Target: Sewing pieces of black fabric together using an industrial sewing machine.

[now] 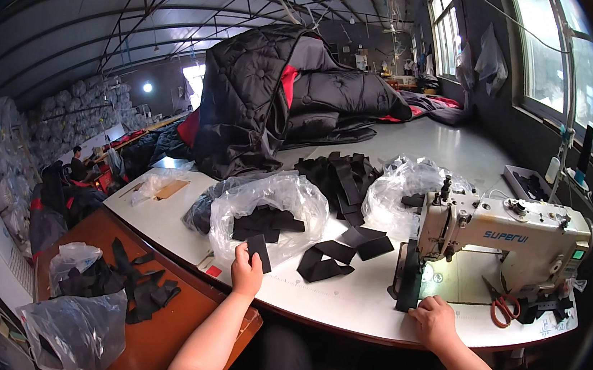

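My left hand (246,271) grips a short black webbing strip (259,251), held upright in front of an open clear plastic bag (317,208). More black strips (268,221) lie in that bag. At the white sewing machine (507,231), another black webbing strip (410,278) runs down under the machine head toward me. Closed fingers of my right hand (436,322) pinch at its near end; the fingertips are partly hidden. Loose folded black strips (326,260) rest on the white tabletop (308,298) between my hands. The needle area is hard to make out.
Red-handled scissors (503,310) lie right of my right hand. A large black quilted piece (251,96) with red lining is heaped behind. Another bag (85,337) and black strips (150,294) sit on the brown table at left. A person (79,164) is far left.
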A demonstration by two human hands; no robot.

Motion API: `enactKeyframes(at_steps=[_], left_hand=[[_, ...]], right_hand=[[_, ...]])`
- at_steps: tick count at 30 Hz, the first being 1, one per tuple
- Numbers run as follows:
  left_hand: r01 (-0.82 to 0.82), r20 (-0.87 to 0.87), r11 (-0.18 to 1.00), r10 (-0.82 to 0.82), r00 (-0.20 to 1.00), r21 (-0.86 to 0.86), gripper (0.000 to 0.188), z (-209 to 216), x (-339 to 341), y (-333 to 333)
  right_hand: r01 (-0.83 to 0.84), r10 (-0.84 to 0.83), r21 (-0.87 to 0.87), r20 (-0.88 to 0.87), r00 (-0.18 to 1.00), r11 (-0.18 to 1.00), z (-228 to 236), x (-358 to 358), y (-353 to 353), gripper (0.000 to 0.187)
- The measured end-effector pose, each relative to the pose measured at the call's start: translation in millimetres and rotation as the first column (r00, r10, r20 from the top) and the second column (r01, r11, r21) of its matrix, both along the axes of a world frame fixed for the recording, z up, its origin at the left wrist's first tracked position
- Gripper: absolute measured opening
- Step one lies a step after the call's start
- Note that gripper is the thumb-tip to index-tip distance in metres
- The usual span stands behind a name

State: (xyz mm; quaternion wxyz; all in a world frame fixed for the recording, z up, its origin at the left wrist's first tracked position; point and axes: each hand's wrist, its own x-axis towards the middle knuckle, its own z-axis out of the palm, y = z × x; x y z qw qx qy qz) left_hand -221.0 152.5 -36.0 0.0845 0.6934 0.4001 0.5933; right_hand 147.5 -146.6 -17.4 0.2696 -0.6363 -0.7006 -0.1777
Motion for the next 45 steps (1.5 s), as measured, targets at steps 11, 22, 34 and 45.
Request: enactKeyframes(at_steps=[11,22,34,45], left_hand=[[0.004,-0.008,0.998,-0.003,1.000,0.057,0.033,-6.6,-1.9,5.8],[0.007,-0.022,1.000,-0.007,1.000,-0.010,0.033,-6.5,-3.1,6.3],[0.010,0.009,0.999,-0.010,1.000,-0.036,0.033,-5.4,-2.9,4.2],[-0.010,-0.008,1.000,0.010,1.000,-0.016,0.033,-5.1,-2.0,4.7]], right_hand=[[0.005,-0.005,-0.015,-0.003,1.000,1.000,-0.5,-0.7,-2.9,0.016],[0.012,-0.011,-0.023,0.002,1.000,1.000,3.5,-2.1,-5.7,0.020],[-0.001,0.002,-0.038,0.030,1.000,0.999,1.1,0.2,-2.4,0.017],[0.001,-0.001,0.012,0.008,1.000,1.000,1.5,-0.8,-1.2,0.018]])
